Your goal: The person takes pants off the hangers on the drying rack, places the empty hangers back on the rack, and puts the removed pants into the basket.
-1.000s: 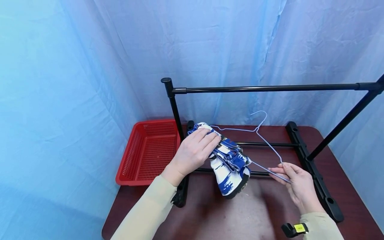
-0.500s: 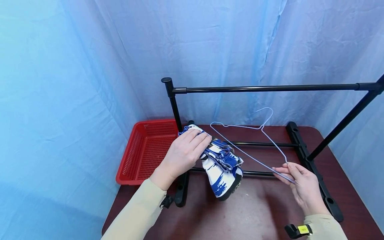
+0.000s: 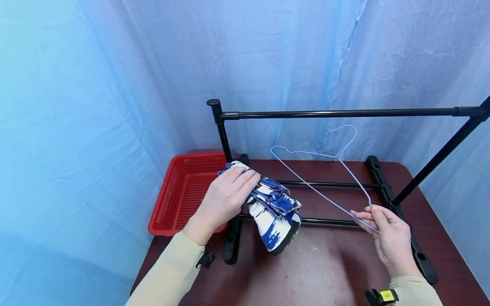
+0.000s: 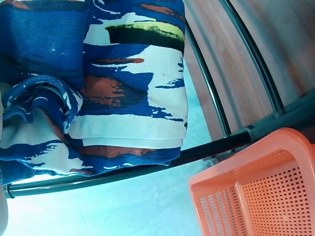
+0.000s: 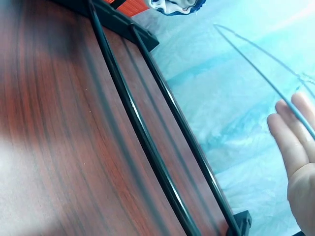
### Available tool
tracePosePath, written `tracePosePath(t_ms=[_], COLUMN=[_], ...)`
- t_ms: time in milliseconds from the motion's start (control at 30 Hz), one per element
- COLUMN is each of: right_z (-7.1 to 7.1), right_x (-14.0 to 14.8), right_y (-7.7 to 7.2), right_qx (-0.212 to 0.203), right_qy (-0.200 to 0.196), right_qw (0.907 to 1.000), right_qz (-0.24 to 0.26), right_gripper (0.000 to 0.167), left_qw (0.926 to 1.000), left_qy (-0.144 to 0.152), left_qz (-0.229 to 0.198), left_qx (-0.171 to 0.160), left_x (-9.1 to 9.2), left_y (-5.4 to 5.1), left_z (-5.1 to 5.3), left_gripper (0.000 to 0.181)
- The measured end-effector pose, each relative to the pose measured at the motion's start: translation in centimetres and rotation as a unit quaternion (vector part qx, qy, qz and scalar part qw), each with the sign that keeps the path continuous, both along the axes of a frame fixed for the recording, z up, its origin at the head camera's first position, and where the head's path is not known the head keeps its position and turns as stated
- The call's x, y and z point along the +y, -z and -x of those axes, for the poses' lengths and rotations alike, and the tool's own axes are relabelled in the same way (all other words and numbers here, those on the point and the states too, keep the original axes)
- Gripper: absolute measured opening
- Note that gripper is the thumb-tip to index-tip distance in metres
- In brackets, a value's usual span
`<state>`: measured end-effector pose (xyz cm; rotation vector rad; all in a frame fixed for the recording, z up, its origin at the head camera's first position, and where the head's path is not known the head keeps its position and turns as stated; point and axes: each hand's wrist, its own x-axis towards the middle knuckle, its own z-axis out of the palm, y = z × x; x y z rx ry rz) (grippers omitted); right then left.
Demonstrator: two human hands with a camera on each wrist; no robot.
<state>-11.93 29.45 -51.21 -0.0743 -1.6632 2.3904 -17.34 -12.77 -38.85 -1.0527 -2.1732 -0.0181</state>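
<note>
My left hand [image 3: 226,195] grips a folded blue-and-white patterned garment [image 3: 273,212], its fingers over the upper end and the thumb hidden beneath. In the left wrist view the garment [image 4: 128,93] shows thick folds with brown and yellow-green patches. A thin pale-blue wire hanger [image 3: 317,191] is pinched at one corner by my right hand [image 3: 390,236]. The hanger's hook points up and away, below the top bar of the rack. Garment and hanger are apart. In the right wrist view, part of my right hand [image 5: 295,142] shows behind the hanger wire [image 5: 266,78].
A black garment rack [image 3: 344,113] stands on the dark red-brown table [image 3: 317,263], with two low crossbars behind the hanger and garment. At left is a red perforated basket [image 3: 164,208], partly behind the rack's left post. Blue curtains [image 3: 268,55] hang behind and at both sides.
The garment has moved left in my left hand, away from the hanger. My right hand has shifted slightly right, and the hanger's hook has risen; its left end is now uncovered.
</note>
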Motion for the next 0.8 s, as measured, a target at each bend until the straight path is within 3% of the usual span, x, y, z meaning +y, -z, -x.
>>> tracePosePath(t_ms=[200,500,800], right_z=[-0.1,-0.6,-1.2], right_x=[0.3,0.9,1.7], right_y=[0.1,0.5,0.6], right_qx=[0.023,0.066,0.049], right_qy=[0.019,0.007,0.011], right_qw=[0.9995,0.9975,0.9983], right_qz=[-0.013,-0.027,-0.030], right_gripper=[0.025,0.028,0.032], left_qw=[0.9999,0.9997,0.9994], left_qy=[-0.009,-0.020,-0.027], left_qz=[-0.005,-0.011,-0.019], left_qx=[-0.003,-0.004,-0.008], left_x=[-0.3,-0.4,-0.8], left_y=[0.1,0.0,0.0], left_z=[-0.2,-0.5,-0.6], left_gripper=[0.064,0.061,0.062])
